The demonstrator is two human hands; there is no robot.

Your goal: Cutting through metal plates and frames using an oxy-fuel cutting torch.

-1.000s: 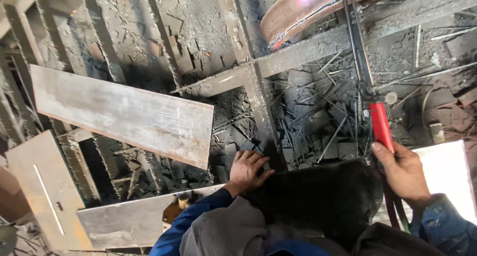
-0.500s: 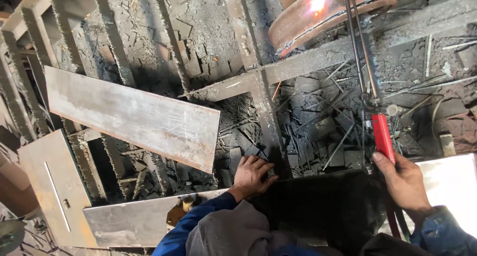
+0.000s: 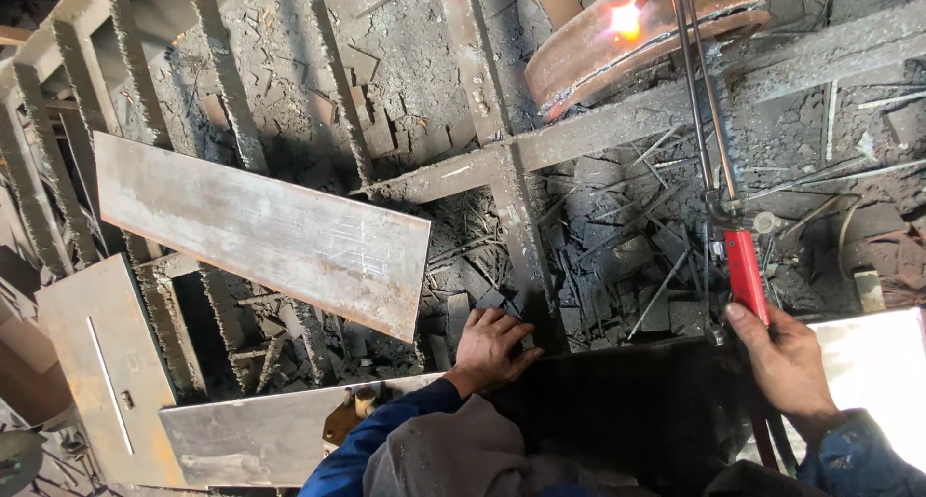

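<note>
Right hand [image 3: 789, 362] grips the torch [image 3: 746, 273], flame on the disc [image 3: 598, 53], while left hand [image 3: 492, 347] rests flat, bracing on the plate [image 3: 617, 400].

left hand [image 3: 492, 350]: flat, fingers spread | right hand [image 3: 786, 362]: closed grip, arm extended

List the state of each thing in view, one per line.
Cutting torch: lit, flame glowing at its tip, red handle gripped.
Round steel disc: rusty, tilted on the grate, glowing where the flame meets it.
Long steel plate: lying flat across the grate bars.
Slotted plate: lying flat at lower left.
Left hand: open, resting on the dark plate's edge.
Right hand: closed around the torch.
</note>
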